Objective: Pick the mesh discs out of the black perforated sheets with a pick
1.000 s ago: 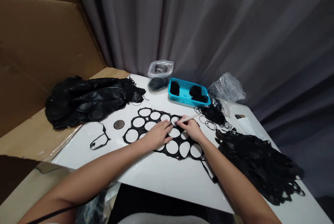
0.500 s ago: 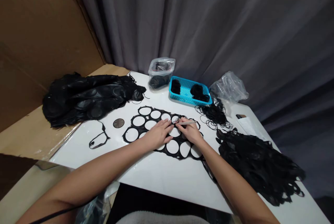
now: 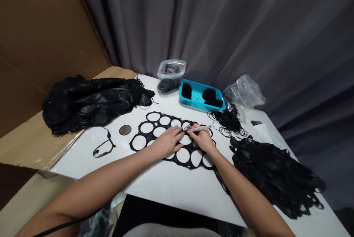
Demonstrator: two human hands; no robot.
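Observation:
A flat black rubber-like sheet with several rows of round holes lies on the white table. My left hand rests on it with fingers stretched out, pressing near the middle. My right hand grips a thin white pen-like tool, its tip down by a hole in the sheet's upper right. Thin black rings show beside that tip. Between the two hands the fingertips nearly meet. What the tool's tip touches is too small to make out.
A blue basket with bundled black rings stands behind, beside a clear plastic container. Loose rings lie right of it. Piles of black sheets lie left and right. A dark disc sits on the left.
The tool in my right hand has tilted slightly, its rear end now reaching further right and up. My left hand stays on the sheet. The view has shifted a little.

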